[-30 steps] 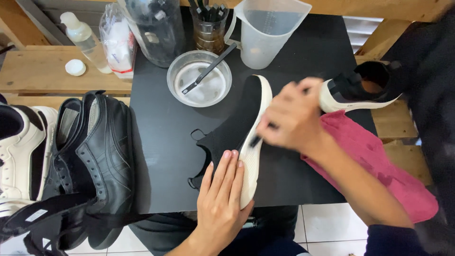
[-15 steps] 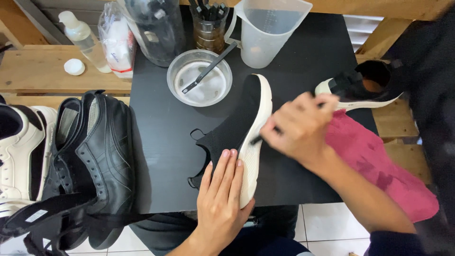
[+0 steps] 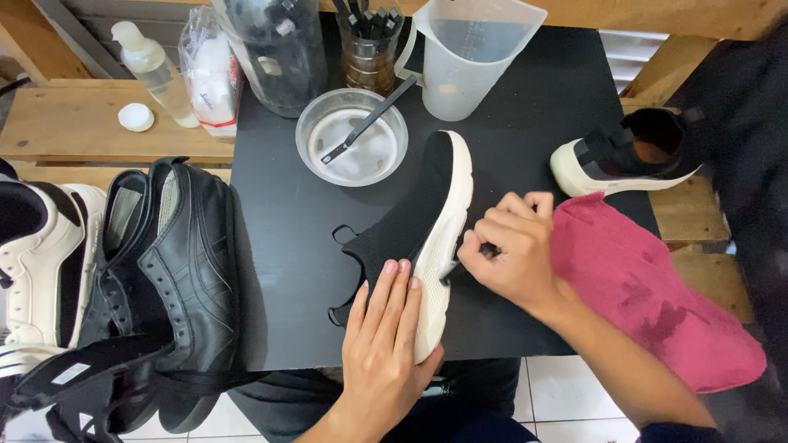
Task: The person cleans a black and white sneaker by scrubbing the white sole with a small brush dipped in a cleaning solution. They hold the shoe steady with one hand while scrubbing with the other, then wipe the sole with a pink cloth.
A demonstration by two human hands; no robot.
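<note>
Counter [image 3: 279, 213], black, carrying black knit shoe [image 3: 406, 221] on its side, white sole toward right. Left hand [image 3: 382, 349] flat and open, pressing heel part. Right hand [image 3: 513, 250] closed around small dark brush [image 3: 450, 275] touching sole edge. Red cloth [image 3: 648, 287] just beside.

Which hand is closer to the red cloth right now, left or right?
Right. The right hand sits at the white sole right beside the red cloth, its wrist at the cloth's edge. The left hand lies flat on the black sneaker, farther away.
</note>
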